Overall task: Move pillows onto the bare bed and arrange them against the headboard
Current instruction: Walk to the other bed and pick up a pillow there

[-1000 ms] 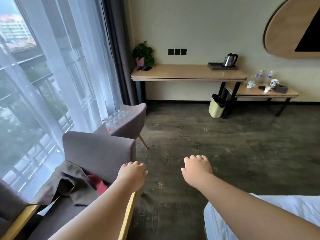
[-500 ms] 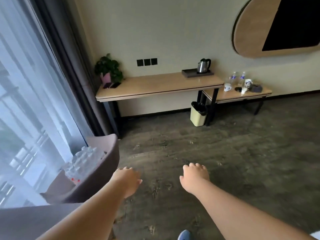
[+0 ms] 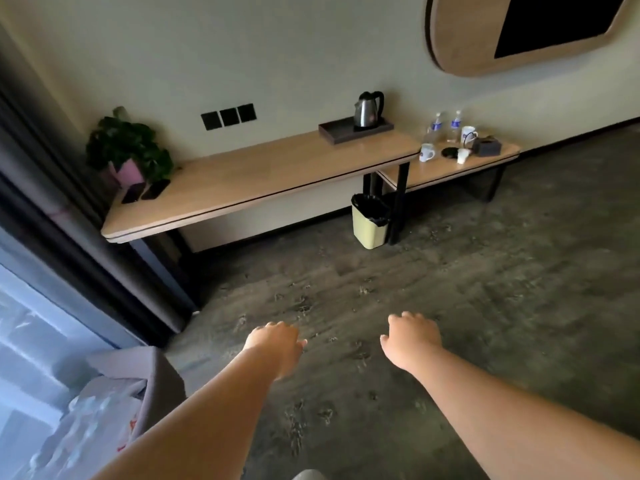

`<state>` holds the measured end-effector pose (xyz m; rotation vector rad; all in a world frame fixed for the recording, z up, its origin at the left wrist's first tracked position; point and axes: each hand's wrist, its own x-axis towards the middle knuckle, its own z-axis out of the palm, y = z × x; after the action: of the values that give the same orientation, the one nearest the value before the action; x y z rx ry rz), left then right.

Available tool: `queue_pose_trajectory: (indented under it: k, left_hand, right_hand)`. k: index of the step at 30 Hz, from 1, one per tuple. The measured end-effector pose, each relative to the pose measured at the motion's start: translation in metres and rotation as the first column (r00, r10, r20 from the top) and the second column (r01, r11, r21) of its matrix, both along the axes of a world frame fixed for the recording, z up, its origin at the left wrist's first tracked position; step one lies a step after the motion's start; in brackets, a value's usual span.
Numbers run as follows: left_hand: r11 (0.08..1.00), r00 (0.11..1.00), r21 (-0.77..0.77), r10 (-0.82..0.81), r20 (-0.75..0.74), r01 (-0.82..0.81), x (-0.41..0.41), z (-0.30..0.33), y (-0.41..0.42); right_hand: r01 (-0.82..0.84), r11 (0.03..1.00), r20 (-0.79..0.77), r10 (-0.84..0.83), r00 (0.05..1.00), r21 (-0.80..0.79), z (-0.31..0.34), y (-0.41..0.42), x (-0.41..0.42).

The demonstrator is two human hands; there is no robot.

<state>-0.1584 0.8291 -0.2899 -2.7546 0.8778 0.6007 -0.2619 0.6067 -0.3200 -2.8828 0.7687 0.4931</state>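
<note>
Dark wood-look floor (image 3: 485, 289) fills most of the view. Long desk (image 3: 263, 181): tray (image 3: 337, 132) at its right end holding a kettle (image 3: 369, 109); potted plant (image 3: 130, 150) at its left corner. Bin (image 3: 370, 221) with black liner, beside the desk leg. Left hand (image 3: 275, 344) and right hand (image 3: 412, 337): loosely curled, holding nothing, stretched above the floor. Pillows and bed: out of view.

Open floor ahead, furniture along the far wall and at left.
I see bare floor (image 3: 467, 306) between both hands and the desk (image 3: 249, 181); a bin (image 3: 369, 223) stands at the desk leg, an armchair (image 3: 156, 386) flanks my left arm, and curtains (image 3: 52, 216) close off the left side.
</note>
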Motion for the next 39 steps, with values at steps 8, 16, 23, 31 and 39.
queue_pose_trajectory:
  k: [8,16,23,31,39]
  left_hand:
    - [0.971,0.971,0.049,-0.229,-0.072,0.233,0.159,-0.048,-0.168]
    - [0.867,0.862,-0.027,-0.497,-0.097,0.497,0.257,-0.046,-0.377]
    - [0.722,0.718,0.014,-0.685,-0.126,0.691,0.262,-0.064,-0.546]
    - [0.63,0.631,0.044,-0.774,-0.052,0.776,0.26,-0.036,-0.758]
    - [0.63,0.627,-0.044,-0.776,-0.069,0.775,0.252,-0.018,-0.933]
  right_hand:
    - [0.266,0.964,-0.062,-0.267,0.962,-0.028,-0.021,-0.134,0.08]
    - [0.628,0.777,-0.058,-0.63,0.775,-0.046,0.012,-0.274,0.113]
    - [0.777,0.63,-0.138,-0.769,0.624,0.002,-0.001,-0.382,0.098]
    - [0.855,0.515,-0.089,-0.85,0.518,0.06,-0.007,-0.57,0.085]
    - [0.896,0.44,-0.038,-0.896,0.442,0.055,0.017,-0.738,0.08]
